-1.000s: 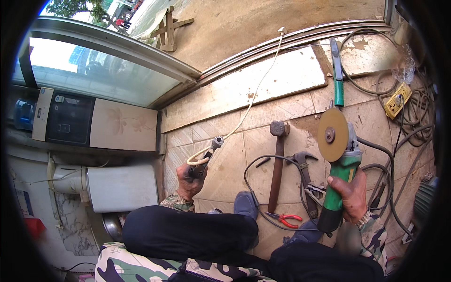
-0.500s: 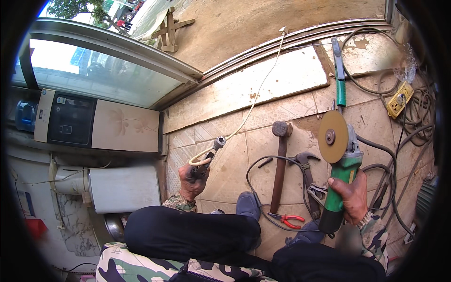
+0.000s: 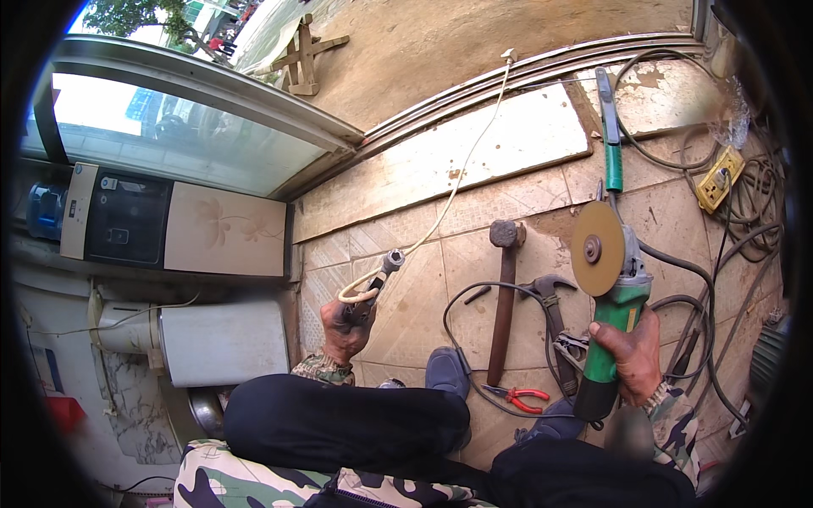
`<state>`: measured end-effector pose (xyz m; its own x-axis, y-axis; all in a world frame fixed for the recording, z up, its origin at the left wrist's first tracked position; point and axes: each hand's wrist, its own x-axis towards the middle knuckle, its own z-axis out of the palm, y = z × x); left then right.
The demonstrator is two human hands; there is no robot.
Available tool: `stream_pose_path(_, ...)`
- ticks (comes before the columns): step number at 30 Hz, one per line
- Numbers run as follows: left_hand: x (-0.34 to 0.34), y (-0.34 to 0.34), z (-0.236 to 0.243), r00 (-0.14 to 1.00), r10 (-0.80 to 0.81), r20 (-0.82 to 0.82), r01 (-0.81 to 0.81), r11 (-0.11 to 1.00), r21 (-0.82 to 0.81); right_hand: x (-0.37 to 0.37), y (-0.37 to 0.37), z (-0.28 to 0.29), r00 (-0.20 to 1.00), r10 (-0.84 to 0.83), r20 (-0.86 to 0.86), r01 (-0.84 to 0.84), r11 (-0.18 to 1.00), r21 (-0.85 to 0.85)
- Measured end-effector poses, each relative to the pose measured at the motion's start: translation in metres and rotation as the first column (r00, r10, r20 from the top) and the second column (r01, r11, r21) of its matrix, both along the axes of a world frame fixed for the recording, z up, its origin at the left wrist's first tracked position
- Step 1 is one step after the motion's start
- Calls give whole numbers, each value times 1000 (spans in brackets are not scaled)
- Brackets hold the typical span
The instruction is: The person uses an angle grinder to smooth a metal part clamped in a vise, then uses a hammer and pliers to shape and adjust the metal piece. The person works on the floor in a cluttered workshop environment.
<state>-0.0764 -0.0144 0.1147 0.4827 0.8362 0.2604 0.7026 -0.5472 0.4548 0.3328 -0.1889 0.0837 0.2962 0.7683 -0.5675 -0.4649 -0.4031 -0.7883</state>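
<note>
Two tools held at once: in the right hand [image 3: 637, 351], an angle grinder [image 3: 611, 334], gripped around its green body; in the left hand [image 3: 343, 334], a dark tool [image 3: 387, 271] with a round metal end, clasped close to a loop of pale cord [image 3: 357, 299]. Could twist out of such a one-handed hold, most likely through a snag or kick at the tan disc [image 3: 597, 233], just beyond the right grip (no guard showing on this face; spinning or still, impossible to tell). Could also jerk at the left grip, by way of the cord leading off beyond it. Just left of the right grip, a metal clamp [image 3: 572, 348], near enough to be knocked. Between both grips, a black cable [image 3: 445, 317] looped among a sledgehammer [image 3: 501, 317], a claw hammer [image 3: 556, 330] and red-handled pliers [image 3: 527, 400]: apt to hook a shoe [image 3: 446, 372] and cause a stumble. Beyond the disc, nearly in line, a green-handled holder [image 3: 613, 169], liable to be nicked by a careless forward swing. Farther out, a yellow socket box [image 3: 713, 193], perhaps dragged by a hard pull.
</note>
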Motion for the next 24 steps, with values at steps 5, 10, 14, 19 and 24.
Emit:
stream_pose_path(5, 5, 2, -4, 999, -53, -12, 54, 997, 58, 0, -1, 0, 1000, -9, -3, 9, 1000, -9)
stream_pose_path(10, 14, 0, 3, 999, -44, 21, 43, 998, 38, -6, -1, 1, 999, -54, -3, 54, 998, 14)
stream_pose_path(14, 24, -1, -7, 999, -27, 38, 25, 999, 38, -6, 0, 10, 998, -55, -44, 55, 998, 11)
stream_pose_path(19, 18, 5, -51, 1000, 22, 16, -22, 999, -28, -10, -5, 5, 991, -102, -89, 100, 995, -27)
stream_pose_path(24, 29, 21, -87, 997, -65, -37, 64, 997, -34, -7, -7, 17, 987, -111, -115, 107, 993, -42)
